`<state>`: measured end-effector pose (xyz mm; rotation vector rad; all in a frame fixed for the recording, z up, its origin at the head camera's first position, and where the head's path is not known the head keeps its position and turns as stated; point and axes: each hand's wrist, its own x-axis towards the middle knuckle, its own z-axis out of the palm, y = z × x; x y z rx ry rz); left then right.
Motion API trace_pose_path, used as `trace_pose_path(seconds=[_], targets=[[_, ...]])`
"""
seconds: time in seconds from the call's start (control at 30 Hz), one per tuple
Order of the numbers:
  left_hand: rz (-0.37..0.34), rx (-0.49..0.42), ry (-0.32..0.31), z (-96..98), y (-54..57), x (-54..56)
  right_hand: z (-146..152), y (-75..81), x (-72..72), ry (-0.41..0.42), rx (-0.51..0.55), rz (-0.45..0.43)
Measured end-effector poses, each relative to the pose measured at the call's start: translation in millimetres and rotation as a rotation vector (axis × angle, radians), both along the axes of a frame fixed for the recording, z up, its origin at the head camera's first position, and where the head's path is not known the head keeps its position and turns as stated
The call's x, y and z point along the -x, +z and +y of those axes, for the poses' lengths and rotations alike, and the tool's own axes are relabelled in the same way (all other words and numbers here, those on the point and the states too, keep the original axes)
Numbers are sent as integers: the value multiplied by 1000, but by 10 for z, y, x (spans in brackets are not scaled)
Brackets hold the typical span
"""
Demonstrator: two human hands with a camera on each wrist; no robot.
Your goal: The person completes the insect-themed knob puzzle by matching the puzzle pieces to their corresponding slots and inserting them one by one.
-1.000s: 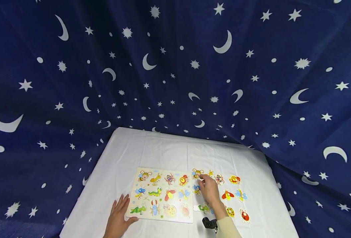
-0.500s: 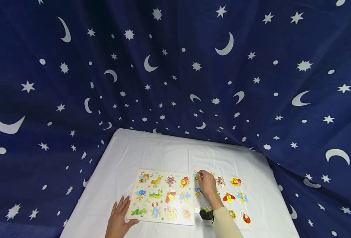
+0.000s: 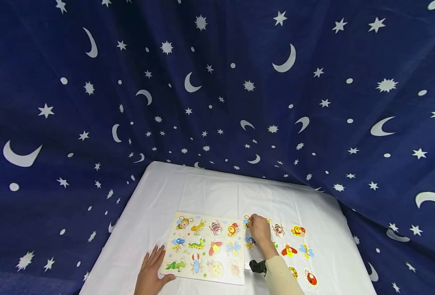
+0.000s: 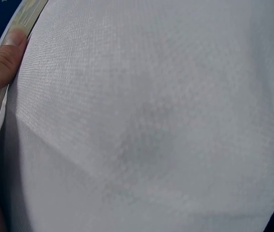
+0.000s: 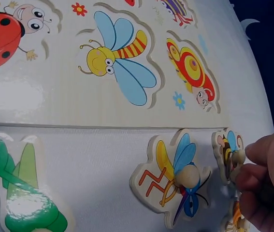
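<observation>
A wooden peg puzzle board (image 5: 103, 113) with pictures of insects lies flat on the table. My left hand (image 3: 151, 268) rests at its front left corner, fingers straight; the left wrist view shows the thumb (image 4: 15, 41) against the board's edge. Right of the board, my right hand (image 3: 260, 231) reaches down over loose puzzle pieces. Its thumb and fingertips pinch the wooden knob of a bee piece (image 5: 223, 151), which lies on the cloth. Beside it are a mosquito piece (image 5: 168, 181) with a round knob and a green grasshopper piece (image 5: 23, 188). The right forearm hides some pieces.
More loose pieces lie to the right: a spider (image 3: 278, 230), a red beetle (image 3: 289, 250), a blue-winged dragonfly (image 3: 306, 251) and a ladybug (image 3: 310, 278). White cloth (image 3: 202, 188) covers the table. A dark blue starry curtain (image 3: 217, 90) hangs behind.
My right hand has come down onto the bee piece, its fingers closing at the knob. The left hand has stayed at the board's corner. The head view has shifted slightly.
</observation>
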<state>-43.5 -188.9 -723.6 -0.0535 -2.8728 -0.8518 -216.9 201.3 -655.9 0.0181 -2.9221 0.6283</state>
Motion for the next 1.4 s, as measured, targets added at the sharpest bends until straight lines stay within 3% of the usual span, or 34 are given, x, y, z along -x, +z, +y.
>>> trace_pose_path(seconds=[0.17,0.4,0.53,0.8,0.9,1.2,1.4], targets=[[14,-1,-8,-5,34,10,-18,-36,23,22,-10,42],[-111,-23,-3,17,29,-1,33,-98,17,2,-23,-46],[-138,-41,-18,27,23,-16,73,-139,-16,-12,-24,-54],[67,39,-23,4,-61,-26,52,-171,-24,11,-18,-20],[88,32,-20,-2,-65,-16,36,-180,-6,7,-12,-14],[-63,-15,-3,-10,3,-14,43,-158,29,2,-17,-10],[-126,-13,-3,-5,29,13,27,-136,58,-25,-30,17]])
